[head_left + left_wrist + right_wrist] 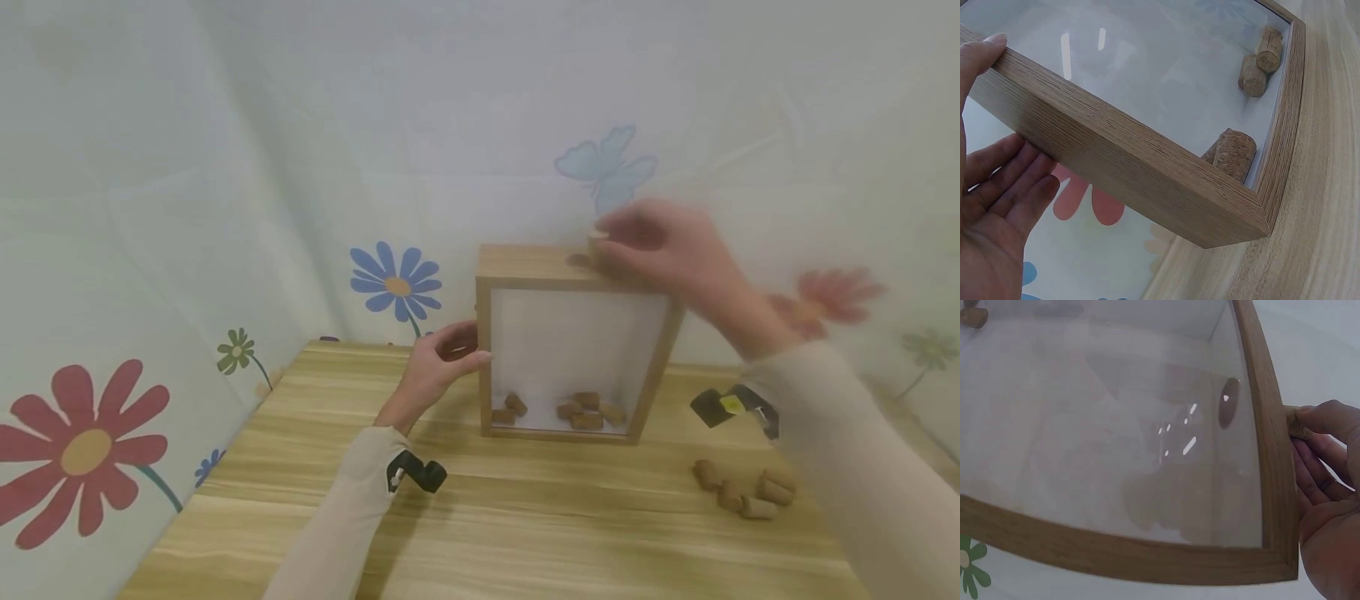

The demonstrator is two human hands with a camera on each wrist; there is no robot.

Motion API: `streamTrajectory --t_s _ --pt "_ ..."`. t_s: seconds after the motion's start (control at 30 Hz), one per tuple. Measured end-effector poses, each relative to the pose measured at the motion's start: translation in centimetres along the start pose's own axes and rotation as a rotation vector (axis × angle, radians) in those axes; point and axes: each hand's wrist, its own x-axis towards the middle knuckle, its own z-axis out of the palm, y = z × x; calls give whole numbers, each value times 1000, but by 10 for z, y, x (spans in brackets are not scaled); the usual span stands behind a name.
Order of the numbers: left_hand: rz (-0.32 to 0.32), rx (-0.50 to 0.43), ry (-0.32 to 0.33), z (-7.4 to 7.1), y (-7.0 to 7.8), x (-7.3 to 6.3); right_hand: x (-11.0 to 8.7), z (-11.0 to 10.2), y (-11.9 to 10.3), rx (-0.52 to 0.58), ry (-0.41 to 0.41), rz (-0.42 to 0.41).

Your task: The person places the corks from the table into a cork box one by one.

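A wooden shadow box (486, 358) with a clear front stands upright on the table, several wine corks (587, 421) lying along its bottom. My left hand (438, 367) holds the box's left side, thumb on the front edge and fingers (1035, 200) toward the back. Above the top, my right hand (667, 246) pinches another cork (597, 237) between thumb and fingers, right beside a dark oval hole (577, 260). In the right wrist view, that pinched cork (1297, 422) is at the outer side of the frame, partly covered by the fingers.
Several loose corks (759, 507) lie on the wood-grain table (465, 525) at the right, near my right sleeve (847, 450). A pale curtain (420, 125) printed with flowers and a butterfly hangs behind the table. Each wrist carries a black camera mount (417, 472).
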Motion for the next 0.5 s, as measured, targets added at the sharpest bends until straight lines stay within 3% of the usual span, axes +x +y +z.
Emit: streamTrajectory --t_s 0.23,0.5 --pt "-7 9 1 0 2 -1 1 13 -4 12 -4 0" --pt "9 11 2 -3 3 -1 3 21 -4 -31 0 -76"
